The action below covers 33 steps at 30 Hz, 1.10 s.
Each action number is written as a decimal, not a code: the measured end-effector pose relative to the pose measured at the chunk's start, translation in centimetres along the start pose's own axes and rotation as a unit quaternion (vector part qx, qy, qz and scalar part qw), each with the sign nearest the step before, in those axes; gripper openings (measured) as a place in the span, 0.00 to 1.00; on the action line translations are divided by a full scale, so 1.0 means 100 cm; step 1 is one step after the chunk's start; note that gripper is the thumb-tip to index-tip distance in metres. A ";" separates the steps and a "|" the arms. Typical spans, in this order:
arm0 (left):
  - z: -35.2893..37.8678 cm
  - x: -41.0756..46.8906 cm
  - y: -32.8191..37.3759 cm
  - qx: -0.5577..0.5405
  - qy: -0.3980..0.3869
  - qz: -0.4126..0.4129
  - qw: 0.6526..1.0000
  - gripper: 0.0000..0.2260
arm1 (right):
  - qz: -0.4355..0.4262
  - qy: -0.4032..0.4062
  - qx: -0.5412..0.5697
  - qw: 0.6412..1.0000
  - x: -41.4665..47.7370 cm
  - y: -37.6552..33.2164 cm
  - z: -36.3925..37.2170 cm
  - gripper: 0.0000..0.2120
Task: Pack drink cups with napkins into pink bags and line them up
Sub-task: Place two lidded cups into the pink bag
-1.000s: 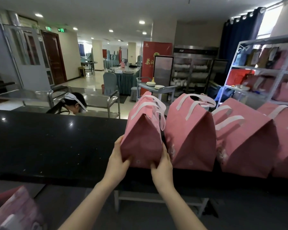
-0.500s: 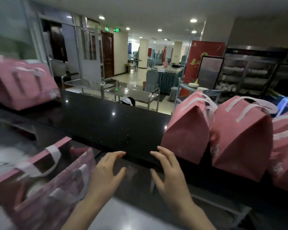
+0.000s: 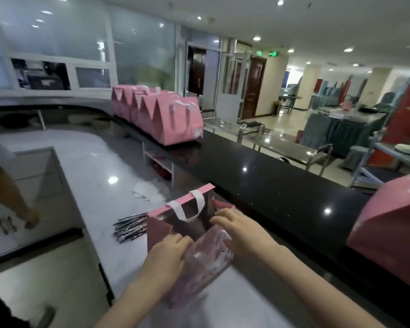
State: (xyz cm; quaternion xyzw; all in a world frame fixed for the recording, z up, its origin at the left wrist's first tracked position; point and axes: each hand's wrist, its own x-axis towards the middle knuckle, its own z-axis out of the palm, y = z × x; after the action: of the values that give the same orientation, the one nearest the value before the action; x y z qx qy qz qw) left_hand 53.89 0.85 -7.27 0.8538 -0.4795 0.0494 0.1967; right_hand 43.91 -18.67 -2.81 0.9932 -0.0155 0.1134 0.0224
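standing on the raised black counter [image 3: 258,176]: a row of closed pink bags [image 3: 166,117] far left, one more closed bag [image 3: 388,223] at the right edge. steel tables [image 3: 282,143] sit behind it. lower grey worktop [image 3: 85,166] carries a bundle of dark shiny sticks [image 3: 130,226] and white papers [image 3: 147,192]; another person's hand [image 3: 30,220] hangs far left. open pink bag [image 3: 156,230] stands on the worktop, just right of the sticks, between both hands. left hand [image 3: 166,253] curls over its near rim; right hand [image 3: 242,230] lies with fairly straight fingers on its right edge. bag front is blurred.
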 end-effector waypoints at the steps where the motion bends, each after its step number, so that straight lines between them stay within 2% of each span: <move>1: -0.001 -0.005 -0.005 -0.015 0.001 0.012 1.000 0.13 | -0.018 -0.015 -0.028 0.999 0.006 0.000 0.001 0.25; 7: -0.006 -0.023 -0.036 -0.094 0.028 0.087 0.991 0.11 | -0.089 -0.037 -0.082 0.992 0.021 -0.005 0.006 0.16; 11: -0.006 -0.018 -0.043 -0.113 0.045 0.134 0.983 0.12 | -0.033 -0.118 -0.064 0.990 0.009 -0.010 0.000 0.14; 14: -0.002 -0.015 -0.040 -0.145 0.039 0.175 0.973 0.13 | 0.009 -0.140 -0.039 0.989 -0.017 -0.010 -0.004 0.12; 18: -0.002 -0.013 -0.017 -0.176 0.054 0.234 0.955 0.03 | 0.052 -0.111 0.013 0.992 -0.075 -0.013 -0.015 0.09; 27: 0.013 -0.054 0.130 -0.217 0.014 0.343 0.914 0.10 | 0.242 -0.108 -0.058 0.962 -0.285 -0.039 -0.059 0.10; 33: 0.039 -0.126 0.259 -0.258 -0.025 0.417 0.871 0.13 | 0.368 -0.109 -0.101 0.918 -0.453 -0.081 -0.096 0.09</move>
State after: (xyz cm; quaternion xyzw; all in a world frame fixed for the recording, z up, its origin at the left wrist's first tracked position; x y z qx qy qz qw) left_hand 25.04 -2.57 -6.78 0.4949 -0.7911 -0.0195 0.3590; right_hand -2.12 -8.99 -4.02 0.9160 -0.3937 0.0023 0.0770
